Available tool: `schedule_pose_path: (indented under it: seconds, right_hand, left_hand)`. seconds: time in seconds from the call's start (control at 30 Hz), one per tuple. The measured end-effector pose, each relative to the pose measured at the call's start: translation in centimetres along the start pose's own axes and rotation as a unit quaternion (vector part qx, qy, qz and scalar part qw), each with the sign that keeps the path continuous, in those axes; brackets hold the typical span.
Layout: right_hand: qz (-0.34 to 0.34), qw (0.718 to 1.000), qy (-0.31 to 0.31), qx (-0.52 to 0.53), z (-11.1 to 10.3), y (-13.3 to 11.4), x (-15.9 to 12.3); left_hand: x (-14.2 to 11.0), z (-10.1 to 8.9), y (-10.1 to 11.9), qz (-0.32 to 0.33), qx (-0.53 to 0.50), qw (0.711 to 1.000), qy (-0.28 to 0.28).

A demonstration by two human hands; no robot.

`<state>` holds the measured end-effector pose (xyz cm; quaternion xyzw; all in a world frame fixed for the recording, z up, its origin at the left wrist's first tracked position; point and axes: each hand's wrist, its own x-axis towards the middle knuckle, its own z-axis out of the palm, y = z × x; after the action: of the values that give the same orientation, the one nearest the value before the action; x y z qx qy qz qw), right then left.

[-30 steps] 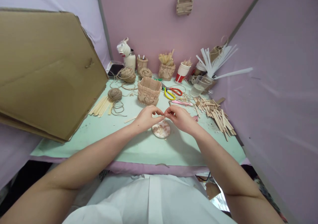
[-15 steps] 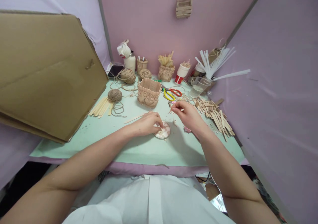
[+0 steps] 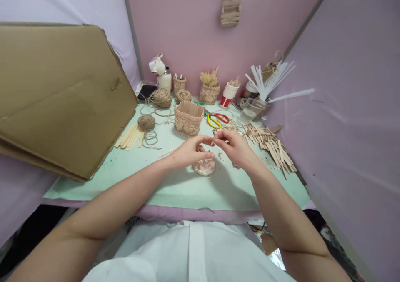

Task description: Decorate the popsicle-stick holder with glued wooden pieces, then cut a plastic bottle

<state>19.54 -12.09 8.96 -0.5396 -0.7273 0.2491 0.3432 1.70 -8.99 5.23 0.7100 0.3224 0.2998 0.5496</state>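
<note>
My left hand (image 3: 196,149) is over a small round dish (image 3: 204,173) of pale, thin pieces, thumb and fingers apart with nothing between them. Its index fingertip meets the fingertips of my right hand (image 3: 234,145). The right hand is pinched on a small pale sliver (image 3: 213,143), too small to make out fully. Just beyond the hands stands a square craft-stick basket (image 3: 188,121) with a scalloped rim and relief decoration on its side. A thin stick (image 3: 166,153) lies by my left wrist.
A pile of wooden sticks (image 3: 270,144) lies at the right. Scissors (image 3: 215,118) rest behind the hands. Twine balls (image 3: 146,122) and flat strips (image 3: 129,137) are at the left, beside a large cardboard sheet (image 3: 62,98). A cup of clear liquid (image 3: 249,112) stands at the back right.
My left hand has lifted off the dish and spread its fingers toward the right hand. The right hand stays pinched on the sliver, and the fingertips of both hands have come together.
</note>
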Motion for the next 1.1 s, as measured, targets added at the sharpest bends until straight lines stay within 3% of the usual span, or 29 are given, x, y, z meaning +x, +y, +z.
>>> schedule_pose_path:
  seconds: [0.1, 0.2, 0.3, 0.4, 0.47, 0.57, 0.63, 0.73, 0.87, 1.1]
  right_hand:
    - [-0.001, 1.0, -0.004, 0.027, 0.7, 0.0, 0.2]
    - [-0.003, 0.997, 0.042, 0.06, 0.2, 0.1, 0.6]
    - [-0.026, 0.981, 0.164, 0.1, -2.3, -0.1, 1.0]
    - [-0.081, 0.935, 0.315, 0.141, -6.0, -0.6, 1.1]
    - [-0.101, 0.92, 0.348, 0.153, -7.7, -1.0, 0.8]
    - [-0.062, 0.959, 0.25, 0.119, -7.6, -1.4, -0.2]
    - [-0.02, 0.985, 0.154, 0.08, -6.2, -1.3, -0.8]
    - [0.012, 0.996, 0.066, 0.054, -3.6, -1.0, -1.2]
    - [0.016, 0.998, 0.021, 0.05, -1.9, -0.5, -1.2]
    - [0.035, 0.998, -0.045, 0.001, -0.6, 0.4, -1.1]
  left_hand:
    - [0.2, 0.1, -0.6, 0.001, 0.004, 1.0, -0.014]
    - [0.2, -0.3, -1.1, -0.001, 0.083, 0.996, -0.026]
    - [-0.1, -0.8, -1.0, -0.003, 0.172, 0.984, -0.049]
    - [-0.5, -1.2, -0.5, 0.003, 0.215, 0.973, -0.085]
    - [-0.6, -1.4, -0.2, 0.006, 0.217, 0.97, -0.106]
    - [-0.6, -1.6, 0.0, -0.009, 0.207, 0.972, -0.11]
    - [-0.6, -1.7, -0.1, -0.018, 0.19, 0.977, -0.097]
    - [-0.4, -2.0, -0.4, -0.018, 0.164, 0.982, -0.098]
    - [-0.4, -2.3, 0.0, -0.004, 0.154, 0.982, -0.104]
    - [-0.3, -1.8, 1.1, -0.051, 0.05, 0.997, -0.013]
